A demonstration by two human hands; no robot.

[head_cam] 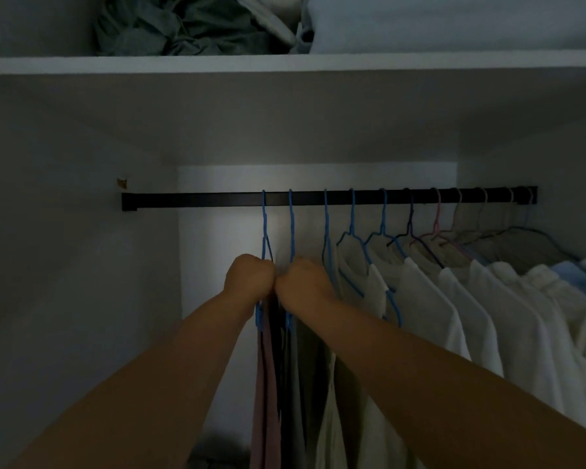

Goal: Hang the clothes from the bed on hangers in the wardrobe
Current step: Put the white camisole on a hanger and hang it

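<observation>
A black rail (190, 200) runs across the dim wardrobe. Several hangers hook over it, most of them blue. My left hand (249, 277) is curled round the leftmost blue hanger (264, 228), which carries a pink garment (264, 384). My right hand (303, 282) is curled at the second blue hanger (291, 228), where a dark grey garment (296, 384) hangs. The two fists touch each other between the hangers. Exactly what the fingers pinch is hidden behind the fists.
White and cream shirts (454, 316) fill the rail to the right. A white shelf (285, 64) above holds crumpled green fabric (183, 25) and white bedding (420, 22). The rail's left stretch is bare, beside the wardrobe's left wall (65, 265).
</observation>
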